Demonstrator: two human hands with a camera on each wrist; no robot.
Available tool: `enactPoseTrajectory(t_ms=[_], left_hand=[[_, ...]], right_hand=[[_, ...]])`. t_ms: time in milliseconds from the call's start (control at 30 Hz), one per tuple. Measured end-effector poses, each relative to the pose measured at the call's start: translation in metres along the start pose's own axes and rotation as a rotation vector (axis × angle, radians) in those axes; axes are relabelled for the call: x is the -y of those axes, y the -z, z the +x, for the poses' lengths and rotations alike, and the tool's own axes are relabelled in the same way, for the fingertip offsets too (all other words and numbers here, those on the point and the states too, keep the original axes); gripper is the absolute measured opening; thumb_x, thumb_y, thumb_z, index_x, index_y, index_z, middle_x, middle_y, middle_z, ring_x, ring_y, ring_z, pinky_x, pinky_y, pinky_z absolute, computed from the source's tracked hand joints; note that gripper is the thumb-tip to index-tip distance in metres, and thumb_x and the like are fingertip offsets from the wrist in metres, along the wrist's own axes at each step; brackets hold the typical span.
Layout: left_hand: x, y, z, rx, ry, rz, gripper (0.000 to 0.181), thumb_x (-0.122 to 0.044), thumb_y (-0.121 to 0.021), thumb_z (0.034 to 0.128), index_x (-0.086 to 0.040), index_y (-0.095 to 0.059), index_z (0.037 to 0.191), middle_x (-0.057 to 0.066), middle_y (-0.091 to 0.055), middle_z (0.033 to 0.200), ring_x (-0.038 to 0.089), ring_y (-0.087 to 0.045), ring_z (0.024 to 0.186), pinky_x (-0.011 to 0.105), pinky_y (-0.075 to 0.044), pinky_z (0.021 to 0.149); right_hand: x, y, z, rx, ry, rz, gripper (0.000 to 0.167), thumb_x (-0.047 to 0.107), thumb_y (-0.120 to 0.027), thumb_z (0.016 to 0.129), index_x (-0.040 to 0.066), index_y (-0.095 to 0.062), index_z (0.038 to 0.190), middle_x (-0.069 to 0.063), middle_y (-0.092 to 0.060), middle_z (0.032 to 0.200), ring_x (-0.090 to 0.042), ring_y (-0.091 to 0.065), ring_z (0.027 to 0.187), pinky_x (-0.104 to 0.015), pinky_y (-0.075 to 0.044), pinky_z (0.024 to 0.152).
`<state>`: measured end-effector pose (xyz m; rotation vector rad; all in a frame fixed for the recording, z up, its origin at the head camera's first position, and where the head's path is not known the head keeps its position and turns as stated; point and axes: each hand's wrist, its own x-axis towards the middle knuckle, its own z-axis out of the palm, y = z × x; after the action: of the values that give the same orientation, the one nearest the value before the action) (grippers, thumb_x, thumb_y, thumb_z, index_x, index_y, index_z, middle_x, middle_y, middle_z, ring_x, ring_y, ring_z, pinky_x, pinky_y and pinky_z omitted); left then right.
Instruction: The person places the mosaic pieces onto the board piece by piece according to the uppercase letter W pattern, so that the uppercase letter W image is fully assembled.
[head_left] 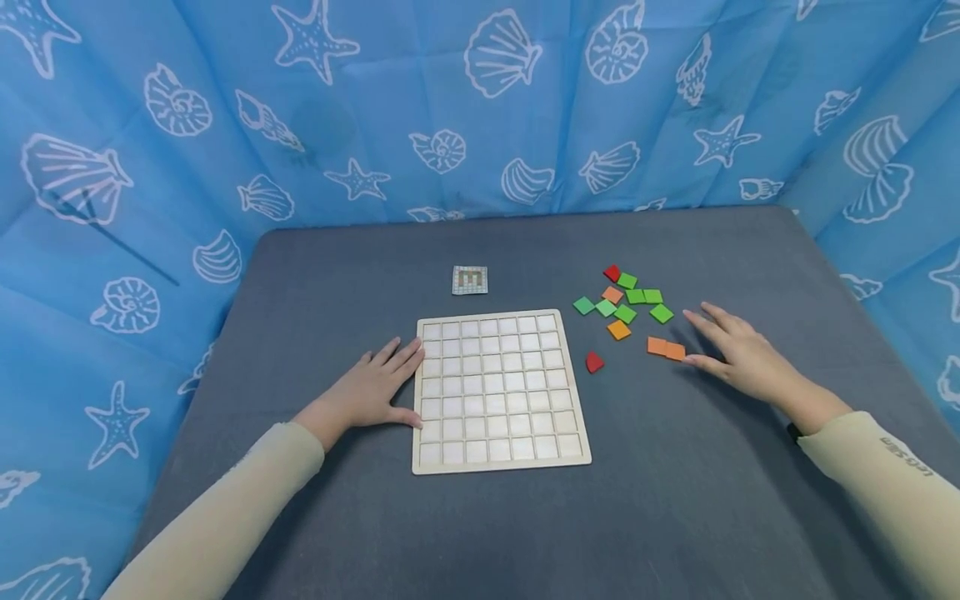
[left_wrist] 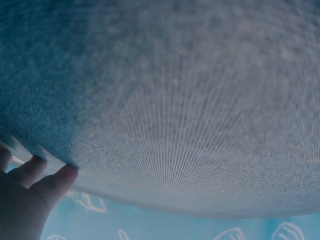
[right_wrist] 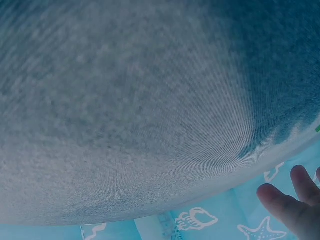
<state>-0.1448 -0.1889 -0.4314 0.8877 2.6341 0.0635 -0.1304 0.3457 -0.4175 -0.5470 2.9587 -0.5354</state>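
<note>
A pale wooden grid board (head_left: 495, 393) with square cells lies on the grey table. The left hand (head_left: 372, 389) touches its left edge, fingers spread and thumb on the rim; in the left wrist view that hand (left_wrist: 37, 192) shows at the lower left. To the right of the loose tiles, the right hand (head_left: 738, 354) is held with fingers extended, its thumb tip close to two orange tiles (head_left: 665, 348). Nothing is seen in its grasp. The right wrist view has the right hand (right_wrist: 295, 205) at the lower right corner.
Several green tiles (head_left: 635, 296) lie right of the board's top corner, with red (head_left: 594, 362) and orange pieces (head_left: 618, 330) among and below them. A small patterned card (head_left: 470, 280) lies behind the board. A blue shell-print curtain (head_left: 480, 108) surrounds the table's far side.
</note>
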Motion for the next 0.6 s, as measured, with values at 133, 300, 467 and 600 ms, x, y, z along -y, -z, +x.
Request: enactPoseTrajectory(t_ms=[133,300,467,600], left_hand=[[0.0,-0.002,-0.001,-0.004,0.004,0.002,0.109,-0.073,-0.057,0.0796,-0.009,-0.014,0.157,0.01,-0.007,0.163,0.038,-0.006,0.147,0.065,-0.022,0.108],[0.002,-0.004,-0.001,-0.012,0.009,-0.004,0.109,-0.074,-0.057,0.0793,-0.01,-0.014,0.157,0.009,-0.006,0.163,0.037,-0.005,0.147,0.066,-0.021,0.108],[0.003,-0.005,0.001,0.0,0.013,-0.017,0.11,-0.075,-0.055,0.0786,-0.012,-0.011,0.157,0.007,-0.003,0.163,0.036,-0.002,0.147,0.065,-0.019,0.109],[0.003,-0.005,0.002,0.009,0.013,-0.02,0.111,-0.077,-0.053,0.0785,-0.012,-0.011,0.158,0.007,-0.003,0.163,0.036,-0.002,0.147,0.066,-0.019,0.109]], right_hand=[[-0.002,0.001,0.007,0.025,0.005,-0.003,0.07,0.028,-0.067,0.093,-0.001,-0.034,0.148,-0.036,-0.027,0.145,-0.059,-0.027,0.127,-0.073,-0.024,0.096],[-0.009,0.003,0.021,0.034,0.036,0.071,0.059,0.019,-0.066,0.095,-0.008,-0.042,0.142,-0.037,-0.038,0.137,-0.057,-0.034,0.124,-0.069,-0.029,0.095],[-0.018,0.01,0.038,0.069,0.048,0.16,0.056,0.014,-0.067,0.094,-0.008,-0.046,0.14,-0.034,-0.051,0.129,-0.05,-0.046,0.118,-0.064,-0.036,0.094],[-0.025,0.013,0.052,0.103,0.076,0.153,0.053,0.011,-0.069,0.091,-0.006,-0.051,0.137,-0.022,-0.062,0.112,-0.036,-0.056,0.101,-0.052,-0.045,0.084]])
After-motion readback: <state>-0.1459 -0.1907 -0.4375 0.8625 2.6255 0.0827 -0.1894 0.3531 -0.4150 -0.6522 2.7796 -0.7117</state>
